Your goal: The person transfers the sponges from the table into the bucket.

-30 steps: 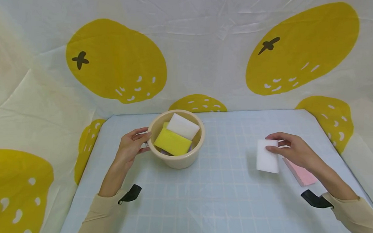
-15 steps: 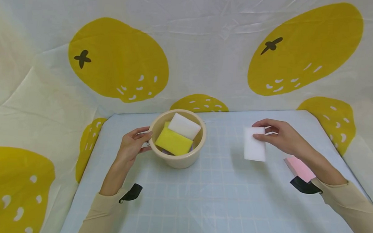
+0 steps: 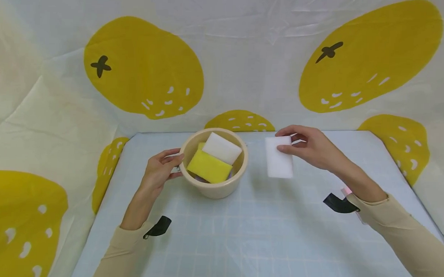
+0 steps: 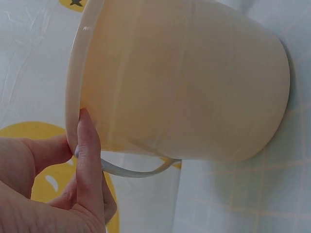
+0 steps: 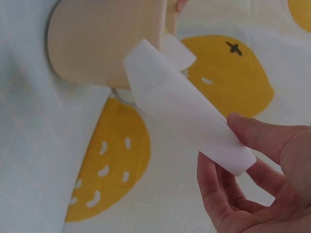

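My left hand pinches the left rim of a beige bucket, thumb and fingers at its lip in the left wrist view. Inside the bucket lie a yellow sponge and a white sponge, with a bit of something purple showing beneath them. Right of the bucket, my right hand holds another white sponge by its upper end between thumb and fingers. In the right wrist view this held sponge slants down and overlaps the bucket.
A pink block lies on the table at the right, mostly hidden by my right sleeve and a black strap. The bucket's thin handle hangs below its rim. Lemon-print sheeting rises behind the light blue gridded table.
My right hand has carried the white sponge left and farther back, from beside the pink block to near the bucket. The left hand keeps its grip on the rim.
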Motion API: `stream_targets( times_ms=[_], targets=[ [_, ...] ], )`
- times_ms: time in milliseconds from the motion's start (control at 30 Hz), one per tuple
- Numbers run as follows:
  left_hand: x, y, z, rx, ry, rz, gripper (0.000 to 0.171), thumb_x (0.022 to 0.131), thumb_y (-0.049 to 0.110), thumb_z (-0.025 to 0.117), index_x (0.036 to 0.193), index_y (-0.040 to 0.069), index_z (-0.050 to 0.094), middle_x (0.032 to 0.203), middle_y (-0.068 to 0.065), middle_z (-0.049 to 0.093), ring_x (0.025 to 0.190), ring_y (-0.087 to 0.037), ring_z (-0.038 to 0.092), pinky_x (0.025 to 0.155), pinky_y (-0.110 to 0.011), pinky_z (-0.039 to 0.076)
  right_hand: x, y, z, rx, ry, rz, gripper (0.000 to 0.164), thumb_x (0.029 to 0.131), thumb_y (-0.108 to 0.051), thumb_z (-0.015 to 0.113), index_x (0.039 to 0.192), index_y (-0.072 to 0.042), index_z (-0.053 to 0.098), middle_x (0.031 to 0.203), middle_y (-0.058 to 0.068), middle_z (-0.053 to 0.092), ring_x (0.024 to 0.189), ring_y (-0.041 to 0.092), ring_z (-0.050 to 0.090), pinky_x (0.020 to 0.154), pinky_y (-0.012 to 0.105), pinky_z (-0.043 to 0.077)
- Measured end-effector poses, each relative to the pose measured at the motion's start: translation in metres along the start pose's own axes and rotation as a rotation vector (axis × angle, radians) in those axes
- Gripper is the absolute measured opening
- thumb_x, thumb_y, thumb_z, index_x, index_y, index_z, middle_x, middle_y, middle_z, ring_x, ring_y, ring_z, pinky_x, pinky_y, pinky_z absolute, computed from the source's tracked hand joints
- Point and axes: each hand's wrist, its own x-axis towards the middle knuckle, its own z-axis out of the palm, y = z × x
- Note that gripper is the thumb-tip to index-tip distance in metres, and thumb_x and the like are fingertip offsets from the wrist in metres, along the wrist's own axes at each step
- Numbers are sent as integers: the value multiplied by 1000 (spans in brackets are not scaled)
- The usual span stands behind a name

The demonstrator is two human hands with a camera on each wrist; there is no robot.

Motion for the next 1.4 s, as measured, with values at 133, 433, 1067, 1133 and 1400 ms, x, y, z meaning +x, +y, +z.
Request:
stream_targets(
  times_ms=[133,433,1067,1133,1400],
  targets=[
    [1,1,2,4,0,-1,48,98,26,72,140,7,60,126,-15,63,95,-15,67,77,-28,63,11,-10,7,35,-4,-27,39,94,-23,78,128,-7,66,125,11,66,102,28,65,79,19,58],
    [2,1,3,-5,8,-8,47,98,25,73,140,7,60,125,-14,63,94,-14,67,76,-29,63,34,-30,27,137,-15,-85,37,93,-17,79,127,-5,67,126,11,65,103,28,66,84,23,59],
    [0,0,2,-3,15,-18,48,98,26,73,140,8,60,129,-15,63,96,-15,66,77,-29,63,72,-48,77,319,-29,-207,36,91,-11,80,125,-2,69,123,10,66,104,26,64,92,41,60],
    [1,0,2,-3,14,-19,48,98,26,73,140,8,60,129,-14,63,96,-15,66,77,-29,63,75,-48,83,330,-37,-217,36,91,-10,80,125,-2,69,123,10,67,104,26,64,92,41,60],
    [2,0,1,-9,11,-18,48,98,26,73,140,8,60,129,-15,63,96,-16,66,78,-29,63,86,-49,107,336,-70,-219,33,92,-11,79,122,-4,69,119,7,69,102,24,65,92,35,60]
  ],
)
